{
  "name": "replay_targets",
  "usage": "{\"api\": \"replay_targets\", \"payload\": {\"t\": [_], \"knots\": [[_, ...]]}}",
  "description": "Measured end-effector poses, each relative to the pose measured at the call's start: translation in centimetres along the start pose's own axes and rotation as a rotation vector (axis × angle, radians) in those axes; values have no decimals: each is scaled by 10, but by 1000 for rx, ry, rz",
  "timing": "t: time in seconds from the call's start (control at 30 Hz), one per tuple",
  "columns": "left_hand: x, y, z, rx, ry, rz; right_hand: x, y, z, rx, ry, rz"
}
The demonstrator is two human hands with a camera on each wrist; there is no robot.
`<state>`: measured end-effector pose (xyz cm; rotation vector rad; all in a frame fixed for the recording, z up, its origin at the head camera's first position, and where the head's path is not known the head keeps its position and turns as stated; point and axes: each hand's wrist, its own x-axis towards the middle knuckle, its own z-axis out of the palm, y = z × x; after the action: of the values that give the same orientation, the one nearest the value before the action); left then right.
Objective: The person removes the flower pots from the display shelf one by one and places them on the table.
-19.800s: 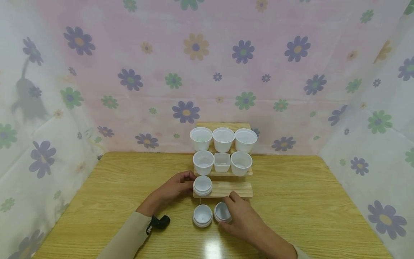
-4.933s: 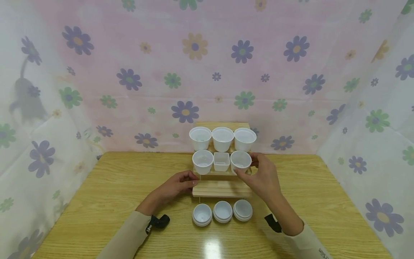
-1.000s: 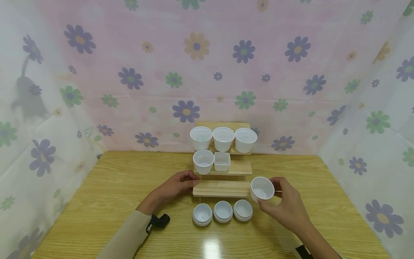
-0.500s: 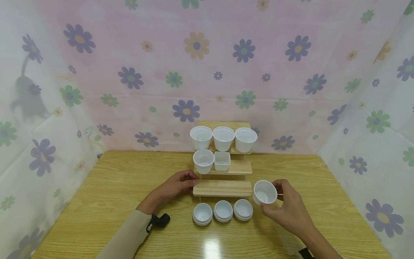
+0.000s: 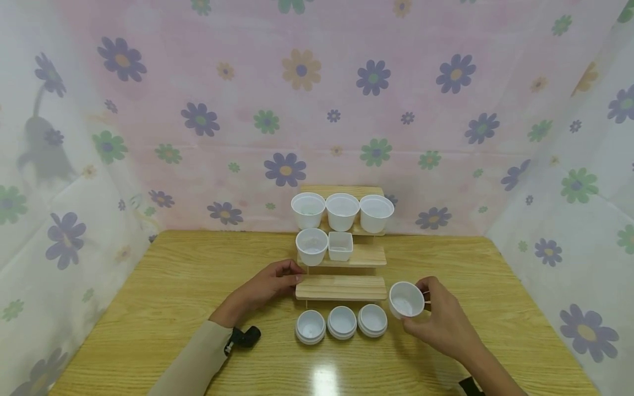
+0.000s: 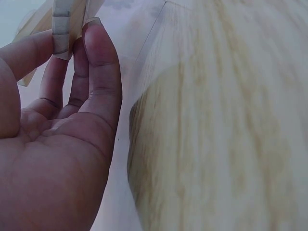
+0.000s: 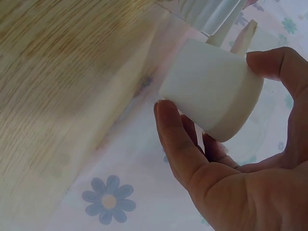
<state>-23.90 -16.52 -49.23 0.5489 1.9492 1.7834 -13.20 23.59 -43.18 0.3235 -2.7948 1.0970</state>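
Observation:
My right hand (image 5: 438,322) holds a small white cup (image 5: 406,300) between thumb and fingers, just right of the wooden stepped rack (image 5: 340,287) and above the table. The right wrist view shows the same cup (image 7: 211,89) pinched at its sides. My left hand (image 5: 269,285) grips the left end of the rack's lowest step; in the left wrist view its fingers (image 6: 91,67) curl round the wooden edge (image 6: 62,24). Three low white jars (image 5: 341,322) stand in a row on the table in front of the rack.
The rack's middle step carries a round cup (image 5: 311,246) and a square cup (image 5: 340,246); its top step carries three cups (image 5: 342,211). Flowered cloth walls (image 5: 317,110) close in the wooden table (image 5: 173,286) at the back and both sides.
My right hand has lowered the white cup toward the table, right of the third jar. The left hand has stayed on the rack.

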Motion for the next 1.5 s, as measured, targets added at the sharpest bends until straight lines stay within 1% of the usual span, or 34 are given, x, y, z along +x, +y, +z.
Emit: {"api": "replay_targets", "payload": {"t": [0.2, 0.4, 0.7, 0.8, 1.0, 1.2, 1.5], "knots": [[1, 0, -1, 4, -4, 9, 1, 4, 2, 22, -51, 20], [1, -2, -1, 11, 5, -3, 1, 7, 1, 24, -107, 35], [0, 0, 0, 15, 3, -2, 1, 11, 2, 20, -154, 24], [0, 0, 0, 20, 1, 2, 1, 13, 2, 19, -163, 23], [0, 0, 0, 19, 17, -18, 1, 15, 2, 15, -167, -1], [0, 1, 0, 12, 17, -17, 0, 14, -1, 35, -197, 0], [-1, 1, 0, 8, 26, -40, 0, 15, 0, 30, -213, -3]]}}
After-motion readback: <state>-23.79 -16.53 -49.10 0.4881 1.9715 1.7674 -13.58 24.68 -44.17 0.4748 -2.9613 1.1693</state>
